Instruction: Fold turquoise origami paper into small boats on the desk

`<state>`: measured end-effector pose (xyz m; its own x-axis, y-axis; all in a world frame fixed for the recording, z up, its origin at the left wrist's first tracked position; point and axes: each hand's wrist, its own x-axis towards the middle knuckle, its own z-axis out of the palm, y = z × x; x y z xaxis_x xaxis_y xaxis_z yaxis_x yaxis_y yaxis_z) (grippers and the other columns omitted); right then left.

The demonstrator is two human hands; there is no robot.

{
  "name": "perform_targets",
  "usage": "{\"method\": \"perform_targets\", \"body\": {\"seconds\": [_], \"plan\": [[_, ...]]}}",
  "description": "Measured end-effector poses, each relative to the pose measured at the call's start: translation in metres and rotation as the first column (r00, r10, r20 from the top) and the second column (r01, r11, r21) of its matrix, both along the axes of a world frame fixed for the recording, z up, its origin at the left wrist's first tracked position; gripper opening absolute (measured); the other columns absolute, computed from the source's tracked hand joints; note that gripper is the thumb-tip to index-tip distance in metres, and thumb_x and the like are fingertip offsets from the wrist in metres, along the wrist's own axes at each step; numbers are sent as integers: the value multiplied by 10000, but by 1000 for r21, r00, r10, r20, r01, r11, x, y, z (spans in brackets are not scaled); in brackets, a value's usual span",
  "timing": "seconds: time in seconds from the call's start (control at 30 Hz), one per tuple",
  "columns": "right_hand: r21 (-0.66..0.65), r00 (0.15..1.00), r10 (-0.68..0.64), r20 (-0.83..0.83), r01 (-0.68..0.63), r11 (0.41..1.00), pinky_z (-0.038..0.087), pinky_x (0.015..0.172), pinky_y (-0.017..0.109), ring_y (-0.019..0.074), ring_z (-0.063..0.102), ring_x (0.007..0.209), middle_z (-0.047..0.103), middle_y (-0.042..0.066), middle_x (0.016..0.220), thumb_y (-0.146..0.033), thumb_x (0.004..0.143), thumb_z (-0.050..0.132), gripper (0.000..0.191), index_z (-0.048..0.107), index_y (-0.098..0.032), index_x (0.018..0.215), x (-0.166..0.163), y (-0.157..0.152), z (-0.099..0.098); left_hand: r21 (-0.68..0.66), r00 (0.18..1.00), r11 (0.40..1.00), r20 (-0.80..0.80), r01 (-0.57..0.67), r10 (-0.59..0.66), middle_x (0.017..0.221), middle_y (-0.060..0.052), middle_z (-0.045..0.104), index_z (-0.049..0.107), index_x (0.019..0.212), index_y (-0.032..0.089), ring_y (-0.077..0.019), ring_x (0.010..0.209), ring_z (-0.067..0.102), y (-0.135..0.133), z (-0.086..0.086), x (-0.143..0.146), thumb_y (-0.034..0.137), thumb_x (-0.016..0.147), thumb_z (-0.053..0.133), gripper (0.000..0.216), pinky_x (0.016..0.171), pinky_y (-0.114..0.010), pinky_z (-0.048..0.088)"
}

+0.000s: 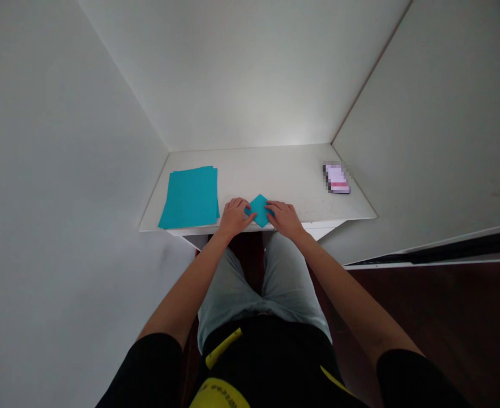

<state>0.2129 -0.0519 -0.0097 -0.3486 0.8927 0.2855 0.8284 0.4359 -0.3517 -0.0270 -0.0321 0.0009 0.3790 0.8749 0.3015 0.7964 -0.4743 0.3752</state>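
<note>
Left hand (233, 216), right hand (284, 218): fingers bent, pinning small folded teal paper piece (259, 209) at near edge of white table (275, 170). Risk: uneven pressure, paper slides, crease crooked.

Left forearm (188, 289) and right forearm (343, 289) are reaching from the lower corners toward frame centre, bare below black sleeves (148, 368). Left hand (233, 216) and right hand (285, 219) are lying palm-down, close together, fingers slightly bent, pressing downward, not clenching.

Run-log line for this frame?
left hand: touching folded teal paper | right hand: touching same paper | teal sheet stack: left on white table | pixelated item: right side
</note>
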Motion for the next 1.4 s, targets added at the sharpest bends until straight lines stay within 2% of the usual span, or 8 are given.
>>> {"method": "perform_targets", "body": {"seconds": [0.1,0.17,0.33,0.57,0.77,1.0,1.27,1.4], "plan": [[-1,996,65,61,-65,998,461,1169,528,309,611,1394,629,145,1556,-203,1054,484,435,653,-203,1454,-11,-3,-1,10,981,986,-108,164,-162,1598,-115,585,588,1509,206,-299,1524,472,5,1,6,357,1032,598,501,1278,-477,342],[-3,994,75,78,-75,997,442,1195,524,313,587,1427,583,159,1601,-195,1049,471,482,604,-178,1512,-12,-5,-3,-18,960,973,-159,230,-230,1703,-88,474,486,1615,231,-290,1608,372,6,-2,8,374,1060,536,575,1328,-490,262],[-29,996,56,75,-54,998,401,1216,519,303,564,1449,578,132,1612,-219,1060,440,483,590,-201,1518,-12,1,-1,-43,955,973,-188,227,-231,1776,-102,340,368,1696,219,-286,1653,301,7,-12,9,515,1081,472,691,1351,-505,219],[-77,991,26,132,-16,997,399,1175,550,359,516,1455,558,143,1630,-275,1053,440,512,560,-176,1541,-28,31,11,-55,972,991,-199,118,-127,1762,-143,356,350,1702,168,-319,1654,298,6,-7,15,613,1020,552,839,1350,-517,228],[-126,982,58,180,-35,991,360,1226,555,351,435,1543,517,114,1670,-379,1092,404,556,489,-196,1610,-19,49,6,-60,964,996,-255,65,-78,1761,-117,367,345,1705,180,-292,1658,290,4,-2,19,692,1017,501,872,1351,-480,247],[-118,983,131,131,-116,986,342,1269,518,304,387,1603,446,118,1716,-522,1107,413,662,386,-204,1688,16,28,1,-52,968,996,-237,69,-80,1767,-125,349,362,1701,177,-327,1654,294,3,-3,19,734,994,525,915,1344,-498,261],[-51,984,85,159,-78,996,323,1298,550,283,413,1596,423,126,1720,-487,1133,330,617,446,-187,1660,26,6,-7,-94,980,992,-171,82,-98,1757,-67,382,437,1667,251,-304,1648,315,9,-2,17,528,1053,531,680,1337,-506,274],[-28,983,85,161,-81,996,324,1308,547,290,402,1603,404,143,1726,-546,1119,378,672,420,-170,1674,31,-2,-9,-97,981,982,-92,163,-172,1711,-63,463,533,1604,255,-273,1614,392,8,-4,8,480,1048,562,600,1346,-500,268]]}}
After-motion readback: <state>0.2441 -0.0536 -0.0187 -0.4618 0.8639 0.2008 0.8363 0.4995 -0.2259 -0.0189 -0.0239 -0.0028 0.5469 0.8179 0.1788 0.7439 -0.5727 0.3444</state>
